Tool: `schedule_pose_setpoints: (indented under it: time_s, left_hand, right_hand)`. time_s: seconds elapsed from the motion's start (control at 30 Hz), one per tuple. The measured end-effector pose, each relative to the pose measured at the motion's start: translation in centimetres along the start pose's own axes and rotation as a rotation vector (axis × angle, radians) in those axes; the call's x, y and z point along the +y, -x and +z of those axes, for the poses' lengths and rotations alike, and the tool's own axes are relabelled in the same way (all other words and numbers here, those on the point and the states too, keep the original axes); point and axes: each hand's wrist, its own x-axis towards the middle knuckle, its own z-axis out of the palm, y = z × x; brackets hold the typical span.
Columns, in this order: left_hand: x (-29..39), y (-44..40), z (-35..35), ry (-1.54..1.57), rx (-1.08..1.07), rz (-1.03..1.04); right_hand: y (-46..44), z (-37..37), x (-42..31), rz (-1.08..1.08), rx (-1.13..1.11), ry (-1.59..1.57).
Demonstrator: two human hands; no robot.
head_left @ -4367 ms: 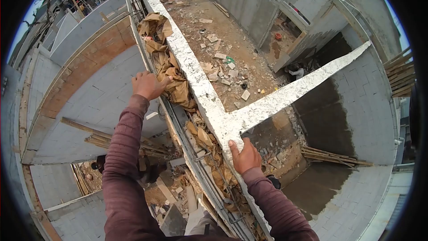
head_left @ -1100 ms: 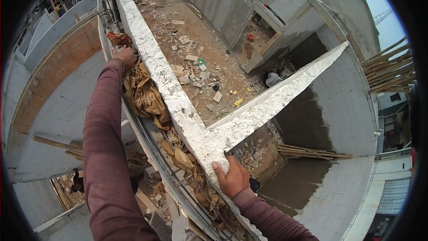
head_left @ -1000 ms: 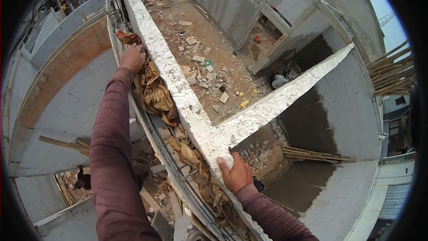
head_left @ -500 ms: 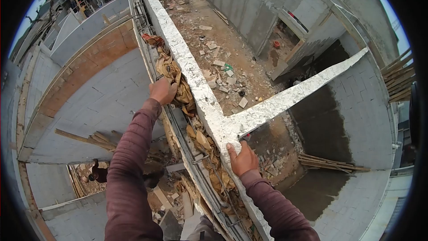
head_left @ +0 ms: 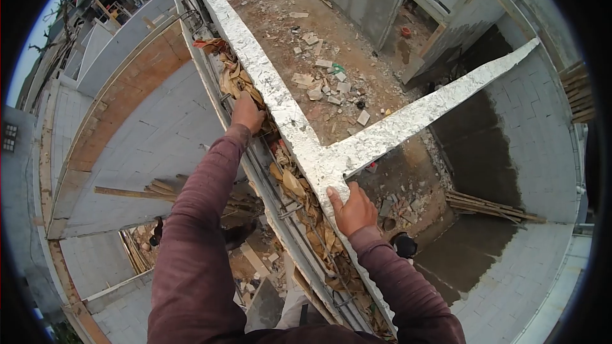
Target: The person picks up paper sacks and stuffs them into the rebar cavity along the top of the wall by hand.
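Note:
My left hand is closed, with its fingers down in crumpled brown paper stuffed in the channel beside the white wall top; the fingertips are partly hidden. My right hand grips the edge of the rough white wall top, thumb on the upper face and fingers over the far side, just below where a branch wall joins. More brown paper runs down the channel between the hands. Steel bars lie along the channel's left side.
Far below, broken blocks and rubble cover the ground. Wooden poles lean in the right room, near a dark round shape. Boards jut out at left. A person below is mostly hidden by my left arm.
The view has shifted and tilted slightly. My left hand has moved a little up along the channel, deeper among the paper. My right hand stays on the wall edge. A dark round shape now shows below.

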Motion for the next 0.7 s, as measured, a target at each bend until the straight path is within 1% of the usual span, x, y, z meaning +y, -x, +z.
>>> schedule_pose_setpoints:
  time_s: [0.07, 0.2, 0.23, 0.33, 0.43, 0.53, 0.63, 0.7]
  left_hand:
    - [-0.3, 0.7, 0.8, -0.006, 0.1, 0.071]
    - [0.2, 0.9, -0.6, -0.02, 0.018, -0.009]
    - [-0.8, -0.4, -1.0, -0.043, -0.06, 0.032]
    - [-0.3, -0.6, -6.5, 0.087, -0.062, 0.012]
    - [-4.5, -2.1, -6.8, -0.557, 0.176, 0.114]
    - [-3.6, -1.5, -7.8, -0.557, 0.067, 0.111]
    - [-2.9, -2.5, -6.7, -0.469, -0.022, -0.023]
    - [-2.6, -3.5, -5.9, -0.51, -0.052, -0.125]
  right_hand:
    - [0.3, 0.2, 0.1, 0.002, 0.017, -0.008]
    - [0.7, 0.4, 0.2, 0.0, 0.006, -0.024]
    - [0.3, 0.1, 0.1, -0.001, 0.006, -0.023]
    - [0.4, -0.1, -0.2, 0.026, -0.007, -0.007]
    - [0.6, 0.2, 0.2, 0.02, -0.018, -0.011]
    - [0.2, 0.1, -0.1, 0.012, -0.005, -0.018]
    - [0.3, 0.1, -0.1, 0.021, -0.003, 0.0]
    - [0.3, 0.2, 0.0, 0.018, -0.011, 0.01]
